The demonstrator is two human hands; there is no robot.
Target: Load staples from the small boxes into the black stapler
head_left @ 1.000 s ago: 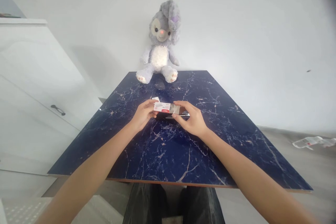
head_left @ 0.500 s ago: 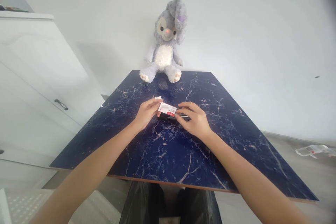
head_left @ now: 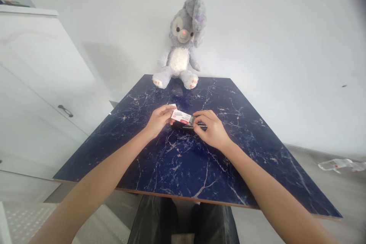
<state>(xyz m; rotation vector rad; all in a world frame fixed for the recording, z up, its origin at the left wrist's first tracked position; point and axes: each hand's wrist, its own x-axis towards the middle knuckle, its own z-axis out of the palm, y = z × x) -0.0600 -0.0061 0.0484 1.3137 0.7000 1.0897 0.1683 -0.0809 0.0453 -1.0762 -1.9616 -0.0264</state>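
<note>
Between my hands, above the table, is a small white-and-red staple box (head_left: 180,116) with a grey strip pictured on its face. My left hand (head_left: 158,121) grips its left end between thumb and fingers, its open white flap (head_left: 173,105) sticking up behind. At the right end, a grey strip of staples (head_left: 191,120) shows at the opening. The thumb and fingertips of my right hand (head_left: 211,127) pinch it there. Just below lies a black stapler-like object (head_left: 177,126) with a silver metal bar, partly hidden by the box and fingers.
A grey plush rabbit (head_left: 183,45) sits at the far edge of the dark blue marbled table (head_left: 183,167), against the white wall. To the left stands a white cabinet (head_left: 37,84) with dark handles. A clear plastic item (head_left: 340,165) lies on the floor at right.
The grey staples now show at the box's right end, where my right fingers have drawn slightly right. My left hand keeps its grip on the box. The view has shifted slightly.
</note>
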